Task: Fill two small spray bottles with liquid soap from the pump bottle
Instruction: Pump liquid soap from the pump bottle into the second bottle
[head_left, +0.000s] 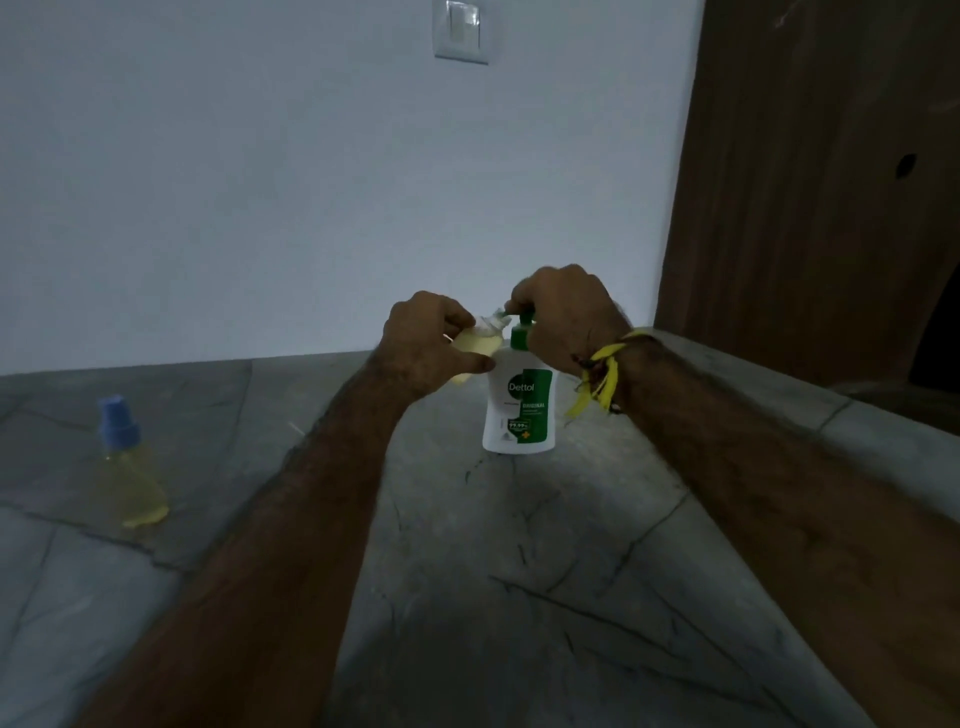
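A white and green pump bottle (519, 410) stands upright on the grey stone counter (519, 571). My right hand (566, 317) curls over its green pump head from above. My left hand (431, 338) grips a small open spray bottle (475, 351) holding yellowish liquid, tilted with its neck right at the pump's nozzle. A second small spray bottle (127, 467) with a blue cap and yellow liquid stands on the counter at the left, apart from both hands.
A pale wall with a light switch (462, 31) rises behind the counter. A brown wooden panel (810, 182) stands at the right. A yellow thread band (602, 374) is tied round my right wrist.
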